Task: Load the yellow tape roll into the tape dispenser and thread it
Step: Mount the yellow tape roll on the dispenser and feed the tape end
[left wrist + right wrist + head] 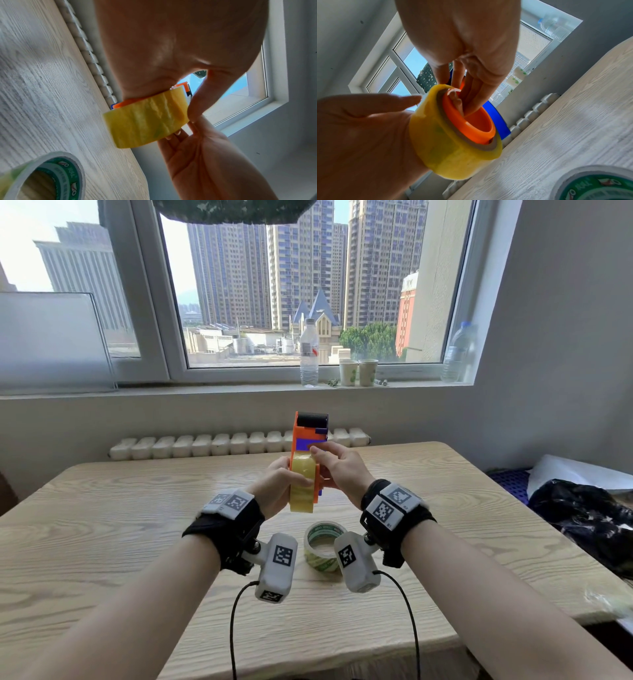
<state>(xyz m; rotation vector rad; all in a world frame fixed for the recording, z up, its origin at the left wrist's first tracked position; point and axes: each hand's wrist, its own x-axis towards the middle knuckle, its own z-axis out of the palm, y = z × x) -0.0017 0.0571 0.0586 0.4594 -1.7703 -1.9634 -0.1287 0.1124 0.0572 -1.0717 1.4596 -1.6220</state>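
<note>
Two hands hold the tape dispenser (310, 436) upright in the air above the middle of the table (102, 535). The yellow tape roll (302, 484) sits on the dispenser's orange hub (471, 121), which fills the roll's cardboard core. The left hand (274, 487) wraps the roll from the left side, its thumb lying across the yellow face. The right hand (342, 470) grips the dispenser from the right, with fingertips (458, 102) curled into the hollow of the hub and its forefinger reaching up to the blue plate (305, 444) above the roll. A black roller (311, 419) caps the dispenser's top end. Whether a free end of tape has been pulled off the roll cannot be told.

On the table, nearer the front edge and just below the hands, a second tape roll (323, 546) with green printing inside its core lies flat, partly hidden by the two wrist cameras. On the windowsill (239, 388) behind the table stand a water bottle (309, 352), two paper cups (358, 372) just beside it, and another bottle (457, 352) in the right corner. A white radiator (205, 445) runs along the wall past the table's far edge. Dark cloth (589, 518) lies off the right edge.
</note>
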